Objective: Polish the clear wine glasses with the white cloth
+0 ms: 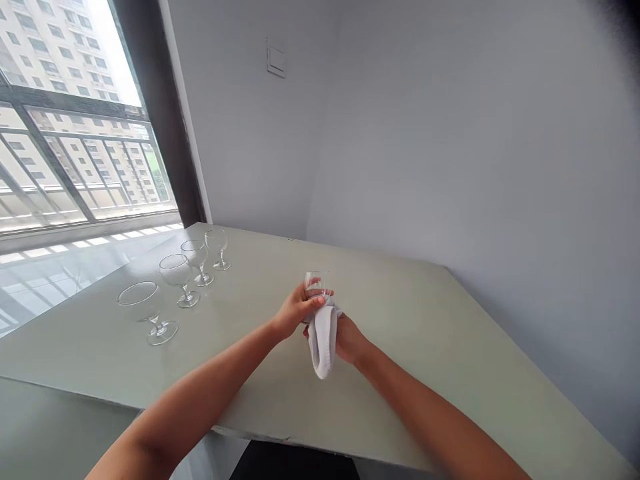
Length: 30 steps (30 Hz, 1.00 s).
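A clear glass [316,279] is held above the middle of the table, its rim toward the far wall. The fingers of my left hand [299,308] are wrapped round its bowl. My right hand [349,337] is closed on a white cloth [323,337] at the near end of the glass; the cloth hangs down in a fold and hides most of the right fingers. Whether those fingers also grip the glass cannot be seen.
Several stemmed glasses stand upright in a row on the left of the pale table [410,313]; the nearest glass [163,330] is closest to my left forearm. Grey walls border the table's far and right sides. A window [75,133] is at the left.
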{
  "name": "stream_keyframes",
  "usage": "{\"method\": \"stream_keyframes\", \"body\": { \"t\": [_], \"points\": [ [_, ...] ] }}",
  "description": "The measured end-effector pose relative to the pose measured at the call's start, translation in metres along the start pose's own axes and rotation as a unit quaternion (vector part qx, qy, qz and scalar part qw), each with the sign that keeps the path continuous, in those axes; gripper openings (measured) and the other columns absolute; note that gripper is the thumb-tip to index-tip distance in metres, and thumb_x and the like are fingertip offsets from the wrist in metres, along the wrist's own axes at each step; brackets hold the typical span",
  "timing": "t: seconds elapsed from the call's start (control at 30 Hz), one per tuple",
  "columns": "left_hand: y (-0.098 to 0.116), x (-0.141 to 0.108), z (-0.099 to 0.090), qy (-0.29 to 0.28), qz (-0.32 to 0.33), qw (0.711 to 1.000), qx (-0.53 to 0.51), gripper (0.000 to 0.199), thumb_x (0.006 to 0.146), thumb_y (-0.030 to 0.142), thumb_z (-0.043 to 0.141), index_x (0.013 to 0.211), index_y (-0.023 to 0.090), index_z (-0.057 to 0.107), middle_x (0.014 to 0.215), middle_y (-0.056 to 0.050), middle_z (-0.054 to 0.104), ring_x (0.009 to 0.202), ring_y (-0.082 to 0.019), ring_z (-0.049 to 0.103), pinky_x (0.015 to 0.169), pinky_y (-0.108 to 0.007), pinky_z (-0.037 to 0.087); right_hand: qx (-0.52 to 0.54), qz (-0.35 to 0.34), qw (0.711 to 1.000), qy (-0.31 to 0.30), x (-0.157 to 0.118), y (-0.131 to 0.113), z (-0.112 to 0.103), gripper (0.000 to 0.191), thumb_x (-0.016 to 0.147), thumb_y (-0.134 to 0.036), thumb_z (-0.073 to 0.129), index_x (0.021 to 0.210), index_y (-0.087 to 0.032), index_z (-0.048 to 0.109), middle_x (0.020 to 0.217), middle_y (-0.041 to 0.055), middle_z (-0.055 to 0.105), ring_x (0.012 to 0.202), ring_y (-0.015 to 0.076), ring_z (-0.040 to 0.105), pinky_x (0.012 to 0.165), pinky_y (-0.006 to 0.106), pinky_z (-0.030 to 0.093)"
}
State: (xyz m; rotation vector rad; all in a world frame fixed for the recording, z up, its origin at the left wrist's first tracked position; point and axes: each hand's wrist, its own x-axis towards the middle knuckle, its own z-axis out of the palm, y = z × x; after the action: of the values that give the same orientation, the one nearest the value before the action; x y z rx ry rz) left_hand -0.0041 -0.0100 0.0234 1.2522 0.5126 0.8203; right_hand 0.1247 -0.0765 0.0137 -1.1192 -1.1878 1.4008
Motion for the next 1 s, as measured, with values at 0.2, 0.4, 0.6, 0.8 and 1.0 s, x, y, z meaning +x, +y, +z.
{"method": "stream_keyframes", "body": {
  "t": [0.2,0.4,0.6,0.8,1.0],
  "points": [
    [-0.005,0.004,-0.01,0.046,-0.004,0.999,0.012,0.06,0.064,0.036,0.071,0.11,0.016,0.039,0.104,-0.014,0.061,0.088,-0.019,0.058,0.074,-0.029,0.043,0.1,0.045,0.994,-0.02,0.008,0.017,-0.006,0.036,0.064,-0.044,0.067,0.086,-0.015,0.062,0.075,0.0057,0.065,0.072,0.0202,0.061,0.068,0.033,0.045],
    [-0.014,0.015,-0.025,0.113,0.029,0.993,0.031,0.058,0.062,0.038,0.071,0.107,0.018,0.039,0.094,-0.008,0.063,0.086,-0.016,0.059,0.075,-0.03,0.042,0.013,0.031,0.999,0.037,0.022,0.026,-0.041,0.037,0.06,-0.047,0.07,0.077,-0.014,0.064,0.069,0.004,0.064,0.069,0.02,0.059,0.067,0.033,0.044],
    [-0.015,0.021,-0.036,0.222,0.029,0.975,-0.001,0.058,0.065,0.038,0.069,0.108,0.019,0.037,0.097,-0.008,0.06,0.071,-0.012,0.059,0.068,-0.03,0.046,-0.252,-0.061,0.946,0.198,0.012,0.01,-0.065,0.031,0.072,-0.048,0.057,0.079,-0.018,0.063,0.084,0.0105,0.061,0.079,0.0254,0.053,0.071,0.04,0.041],
    [-0.007,0.012,-0.013,0.244,-0.074,0.959,-0.126,0.048,0.064,0.032,0.072,0.097,0.02,0.039,0.097,-0.006,0.058,0.078,-0.017,0.063,0.068,-0.032,0.051,-0.648,-0.298,0.699,0.054,0.005,0.018,-0.016,0.029,0.075,-0.022,0.055,0.104,-0.024,0.059,0.106,0.0115,0.052,0.09,0.0243,0.046,0.077,0.038,0.039],
    [0.014,0.002,-0.001,0.177,-0.08,0.957,-0.217,0.032,0.067,0.025,0.069,0.09,0.018,0.048,0.095,-0.005,0.061,0.082,-0.02,0.064,0.07,-0.031,0.052,-0.476,-0.323,0.818,0.024,0.006,0.02,-0.026,0.029,0.079,-0.013,0.045,0.101,-0.026,0.059,0.094,0.0051,0.051,0.082,0.0168,0.048,0.066,0.028,0.04]
  ]
}}
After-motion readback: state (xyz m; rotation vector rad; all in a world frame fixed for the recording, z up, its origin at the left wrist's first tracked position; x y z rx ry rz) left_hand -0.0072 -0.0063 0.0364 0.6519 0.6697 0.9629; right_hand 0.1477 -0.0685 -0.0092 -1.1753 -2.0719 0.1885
